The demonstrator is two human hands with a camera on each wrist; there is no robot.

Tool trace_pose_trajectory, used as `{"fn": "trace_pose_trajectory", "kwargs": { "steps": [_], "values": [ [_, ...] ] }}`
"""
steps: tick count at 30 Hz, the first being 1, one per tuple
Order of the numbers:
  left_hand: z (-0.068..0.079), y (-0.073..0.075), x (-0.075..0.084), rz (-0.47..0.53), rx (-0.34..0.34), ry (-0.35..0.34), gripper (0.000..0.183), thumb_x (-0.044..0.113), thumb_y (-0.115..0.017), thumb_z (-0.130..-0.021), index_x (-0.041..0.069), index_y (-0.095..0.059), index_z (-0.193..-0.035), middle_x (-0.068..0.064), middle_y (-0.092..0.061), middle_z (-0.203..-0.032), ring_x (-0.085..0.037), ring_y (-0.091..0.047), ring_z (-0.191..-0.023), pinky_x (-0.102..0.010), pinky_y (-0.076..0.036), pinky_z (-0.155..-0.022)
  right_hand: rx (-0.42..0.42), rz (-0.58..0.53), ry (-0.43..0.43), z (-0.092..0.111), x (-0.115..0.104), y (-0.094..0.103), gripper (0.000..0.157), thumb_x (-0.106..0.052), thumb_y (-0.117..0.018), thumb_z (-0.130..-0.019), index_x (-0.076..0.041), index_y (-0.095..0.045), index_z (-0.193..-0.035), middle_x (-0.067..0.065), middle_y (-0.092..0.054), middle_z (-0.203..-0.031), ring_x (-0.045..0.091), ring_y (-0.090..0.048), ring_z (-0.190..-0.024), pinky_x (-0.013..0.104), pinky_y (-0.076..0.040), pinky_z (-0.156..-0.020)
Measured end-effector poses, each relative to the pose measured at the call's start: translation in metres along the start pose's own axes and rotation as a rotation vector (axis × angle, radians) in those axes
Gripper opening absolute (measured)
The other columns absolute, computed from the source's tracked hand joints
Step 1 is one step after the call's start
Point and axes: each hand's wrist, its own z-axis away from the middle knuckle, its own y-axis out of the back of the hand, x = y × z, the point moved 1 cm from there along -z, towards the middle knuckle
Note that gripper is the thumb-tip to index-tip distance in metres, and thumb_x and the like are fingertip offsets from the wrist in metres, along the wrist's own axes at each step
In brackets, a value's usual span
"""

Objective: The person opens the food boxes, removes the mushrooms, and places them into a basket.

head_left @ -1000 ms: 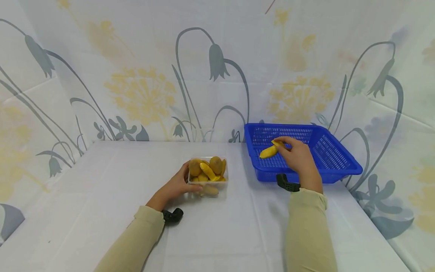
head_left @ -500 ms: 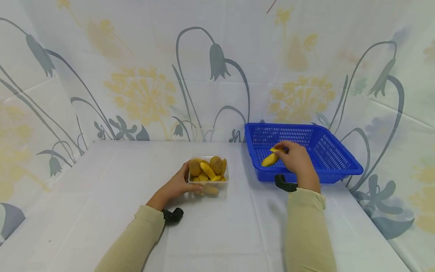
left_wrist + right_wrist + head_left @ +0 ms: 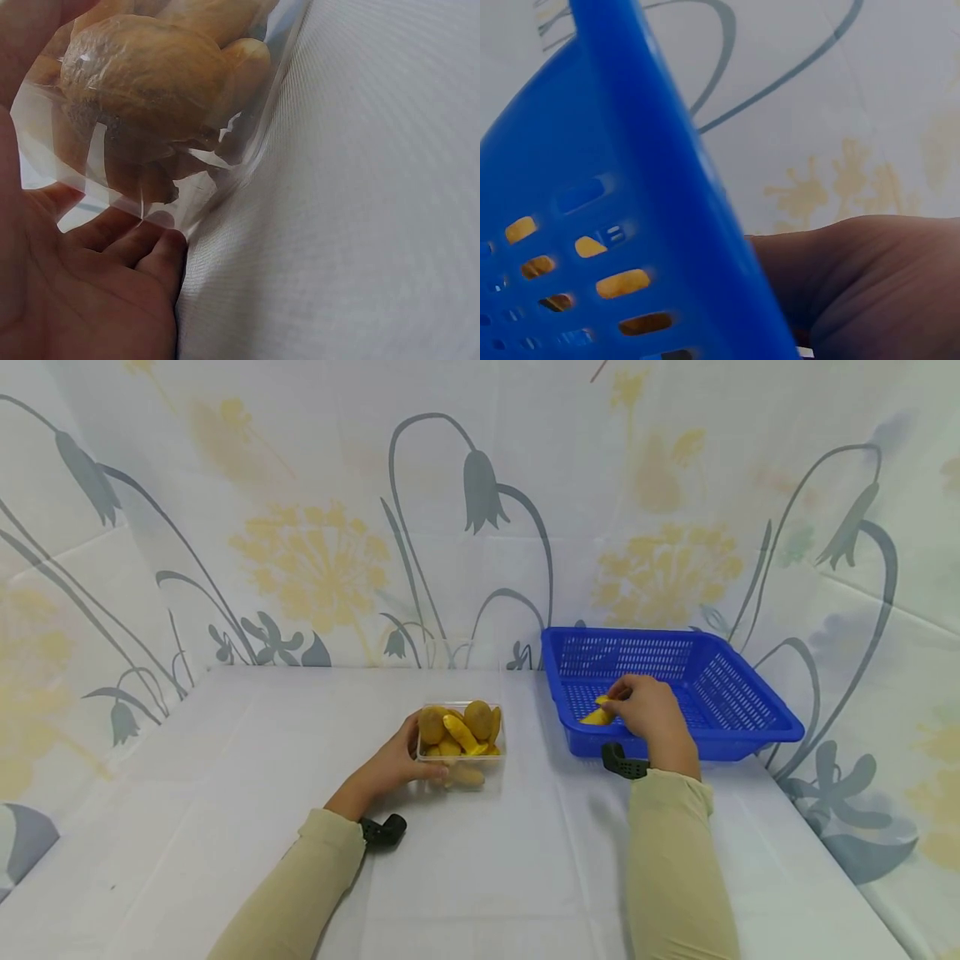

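Observation:
My left hand (image 3: 388,767) holds a small clear plastic box (image 3: 483,760) at its left side, thumb across the front and fingers behind. Inside are several yellow bananas (image 3: 461,735) and round brownish-yellow fruits (image 3: 477,719); one such fruit (image 3: 142,82) shows through the plastic in the left wrist view. On the right, my right hand (image 3: 651,714) reaches over the front rim of a blue plastic basket (image 3: 705,749) and pinches the end of a banana (image 3: 597,717) low inside. The right wrist view shows yellow through the basket's slots, while the fingertips are hidden behind its wall.
A white cloth (image 3: 480,877) covers the table, and a flower-printed sheet (image 3: 322,468) hangs behind and at the sides. The basket stands near the table's back right, its slotted walls rising around the right hand. Both wrists wear black camera mounts (image 3: 384,832).
My right hand has lowered the banana deeper into the basket, so the front rim now hides part of it. The left hand and the clear box have stayed in place.

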Motion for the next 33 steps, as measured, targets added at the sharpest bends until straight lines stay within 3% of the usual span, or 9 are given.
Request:
{"fn": "trace_pose_trajectory", "kwargs": {
  "steps": [6,13,33],
  "values": [
    [0.0000,0.0001,0.0013,0.007,-0.003,0.002,0.110,0.034,-0.082,-0.076,0.021,-0.007,-0.155,-0.007,-0.012,-0.164,-0.031,-0.010,-0.151,-0.053,-0.015,-0.121,-0.028,0.008,-0.034,-0.0014,0.0003,-0.0005,0.028,-0.028,-0.063,-0.094,-0.007,-0.064,-0.112,0.018,-0.064,-0.114,0.034,-0.058,-0.101,0.046,-0.051,-0.080],
    [-0.0010,-0.0004,0.0000,0.005,-0.002,0.000,0.109,0.035,-0.082,-0.076,0.022,-0.007,-0.155,-0.006,-0.012,-0.164,-0.031,-0.010,-0.151,-0.053,-0.015,-0.121,-0.036,0.039,-0.018,-0.0019,0.0006,0.0005,0.026,-0.027,-0.063,-0.094,-0.006,-0.066,-0.108,0.019,-0.065,-0.111,0.035,-0.059,-0.098,0.046,-0.052,-0.079],
    [-0.0006,-0.0001,-0.0012,0.003,0.002,-0.013,0.109,0.034,-0.082,-0.076,0.020,-0.008,-0.156,-0.007,-0.011,-0.164,-0.033,-0.009,-0.151,-0.056,-0.016,-0.119,-0.012,0.009,0.024,-0.0015,-0.0060,0.0001,0.029,-0.030,-0.060,-0.096,-0.009,-0.063,-0.116,0.017,-0.063,-0.122,0.035,-0.058,-0.110,0.051,-0.050,-0.091]
  ]
}}
